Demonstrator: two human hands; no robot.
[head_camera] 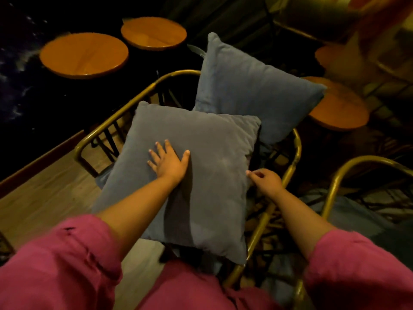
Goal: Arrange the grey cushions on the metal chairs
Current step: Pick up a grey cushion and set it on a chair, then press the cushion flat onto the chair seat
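Observation:
A grey cushion [201,175] lies flat across the seat of a brass-coloured metal chair [125,106]. My left hand [168,161] rests flat on top of it, fingers spread. My right hand [266,181] pinches the cushion's right edge. A second grey cushion [252,88] leans upright behind the first, against the far side of the chair. Another metal chair [335,184] stands at the right, with a grey cushion [348,215] partly visible on its seat.
Round wooden tables stand around: two at the back left [83,55] [154,33], one at the right [339,108], one blurred farther right [335,57]. Wooden floor [44,193] lies to the left, dark patterned carpet under the chairs. Pink sleeves fill the bottom.

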